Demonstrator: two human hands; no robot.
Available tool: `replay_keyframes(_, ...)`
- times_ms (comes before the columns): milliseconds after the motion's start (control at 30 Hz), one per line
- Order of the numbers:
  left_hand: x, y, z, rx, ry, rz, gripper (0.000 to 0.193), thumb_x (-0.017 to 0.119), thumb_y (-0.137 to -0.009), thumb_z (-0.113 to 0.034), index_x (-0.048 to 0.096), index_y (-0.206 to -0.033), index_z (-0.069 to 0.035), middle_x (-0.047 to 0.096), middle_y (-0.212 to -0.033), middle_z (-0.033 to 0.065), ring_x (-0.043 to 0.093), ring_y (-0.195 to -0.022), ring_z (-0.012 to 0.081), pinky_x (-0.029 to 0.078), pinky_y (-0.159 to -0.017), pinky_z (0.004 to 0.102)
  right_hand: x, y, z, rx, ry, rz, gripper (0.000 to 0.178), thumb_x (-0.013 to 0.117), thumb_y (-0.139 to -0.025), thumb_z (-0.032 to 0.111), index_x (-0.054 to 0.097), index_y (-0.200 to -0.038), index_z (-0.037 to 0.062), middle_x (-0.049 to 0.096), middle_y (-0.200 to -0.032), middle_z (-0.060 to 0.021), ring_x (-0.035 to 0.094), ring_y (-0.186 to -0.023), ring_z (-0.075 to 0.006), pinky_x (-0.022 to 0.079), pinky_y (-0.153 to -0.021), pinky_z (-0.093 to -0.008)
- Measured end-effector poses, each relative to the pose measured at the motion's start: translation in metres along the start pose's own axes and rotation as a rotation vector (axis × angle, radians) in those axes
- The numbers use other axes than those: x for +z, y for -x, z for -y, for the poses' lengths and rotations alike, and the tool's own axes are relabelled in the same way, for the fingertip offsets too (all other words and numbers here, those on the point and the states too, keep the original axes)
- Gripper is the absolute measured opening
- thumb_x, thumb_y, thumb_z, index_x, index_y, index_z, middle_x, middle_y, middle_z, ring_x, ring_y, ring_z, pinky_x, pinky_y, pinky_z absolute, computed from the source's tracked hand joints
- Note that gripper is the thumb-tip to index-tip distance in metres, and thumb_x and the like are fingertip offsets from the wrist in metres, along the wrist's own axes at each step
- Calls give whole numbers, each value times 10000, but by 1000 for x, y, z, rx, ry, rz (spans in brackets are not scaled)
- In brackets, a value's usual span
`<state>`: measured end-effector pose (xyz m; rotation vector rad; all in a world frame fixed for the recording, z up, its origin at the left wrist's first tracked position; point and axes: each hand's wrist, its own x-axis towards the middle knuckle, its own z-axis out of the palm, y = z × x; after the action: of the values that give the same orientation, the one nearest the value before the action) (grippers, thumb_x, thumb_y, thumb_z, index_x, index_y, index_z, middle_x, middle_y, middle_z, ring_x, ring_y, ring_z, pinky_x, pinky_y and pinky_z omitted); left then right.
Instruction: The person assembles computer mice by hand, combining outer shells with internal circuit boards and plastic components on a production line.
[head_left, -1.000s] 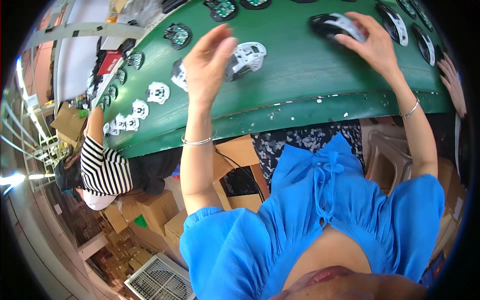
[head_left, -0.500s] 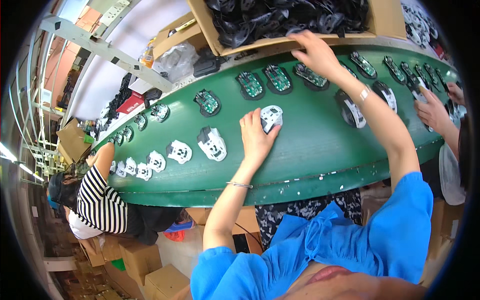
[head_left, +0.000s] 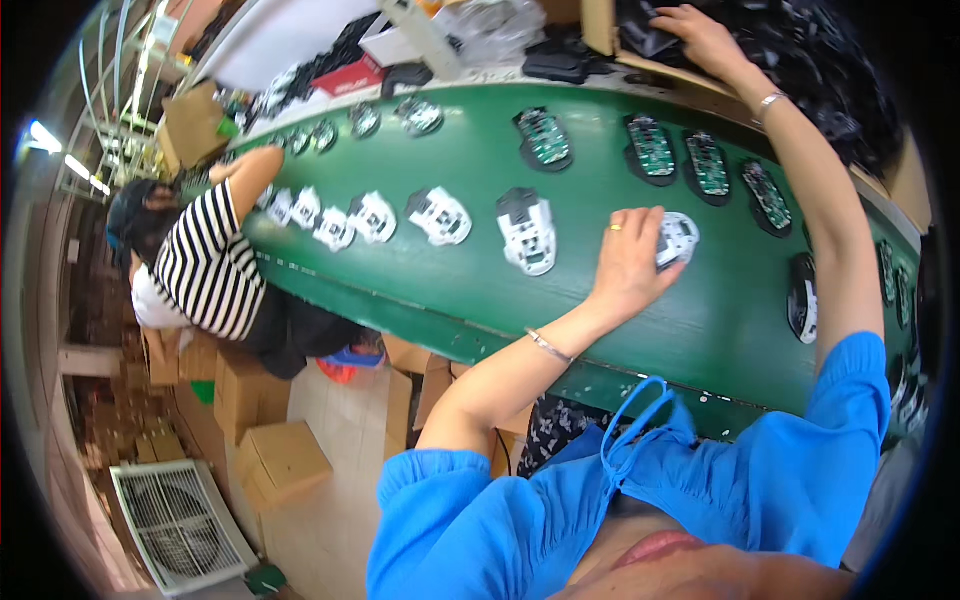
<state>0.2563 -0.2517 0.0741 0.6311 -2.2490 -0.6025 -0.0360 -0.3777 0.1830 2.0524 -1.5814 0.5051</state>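
My left hand (head_left: pixel 632 262) is closed round the side of a white computer mouse shell (head_left: pixel 680 238) that rests on the green conveyor belt (head_left: pixel 420 285). My right arm stretches to the far side, where my right hand (head_left: pixel 706 42) hangs over a cardboard box (head_left: pixel 600 25) of glossy black plastic parts (head_left: pixel 810 75). Its fingers reach out, slightly spread, over the near corner of the pile; whether they touch a part is unclear. Left of my left hand lies a white mouse shell with a black end (head_left: pixel 527 232). Mouse bases with green circuit boards (head_left: pixel 652 150) sit beyond it.
More white shells (head_left: pixel 438 216) line the belt leftward, beside a co-worker in a striped top (head_left: pixel 212 280). A black-and-white mouse shell (head_left: pixel 803 298) lies under my right arm. Clear plastic bags (head_left: pixel 490 30) stand behind the belt. Cartons (head_left: pixel 282 462) and a white-framed fan (head_left: pixel 183 525) are on the floor.
My view has swung left, shifting the scene rightward in the picture. My right hand has moved from the box's near edge to over the black parts. My left hand stays on the white shell.
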Motion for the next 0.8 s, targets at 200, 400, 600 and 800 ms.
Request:
replay_keyframes(200, 1, 4, 4, 7, 23, -26, 667, 782, -628, -179, 479, -1179, 45, 507, -1105, 192, 468, -1038, 362, 423, -885, 442, -26, -13, -5, 16, -35, -108, 367, 552, -574, -60, 687, -900, 40, 673, -839, -127, 602, -819, -310, 471, -775, -379)
replay_keyframes(400, -2, 9, 6, -17, 3, -21, 665, 780, -632, -174, 477, -1180, 48, 500, -1113, 189, 461, -1049, 359, 420, -879, 440, -68, -53, 101, -14, -419, -246, 302, 619, -629, -49, 688, -904, 54, 667, -806, -130, 639, -791, -287, 503, -718, -354)
replay_keyframes(600, -3, 1, -2, -11, 61, 16, 640, 774, -636, -167, 484, -1170, 34, 495, -1113, 197, 455, -1052, 380, 420, -878, 447, 44, -99, 199, 41, -725, -178, 388, 715, -703, 142, 646, -1074, 54, 673, -953, -156, 660, -837, -229, 517, -734, -321)
replay_keyframes(800, -8, 1, 1, 42, 90, 3, 597, 755, -614, -147, 498, -1128, 16, 495, -1091, 199, 452, -1020, 398, 415, -870, 470, 62, -78, 230, 389, -997, 360, 375, 705, -781, 324, 653, -1013, 34, 606, -720, -69, 558, -589, -110, 461, -538, -282)
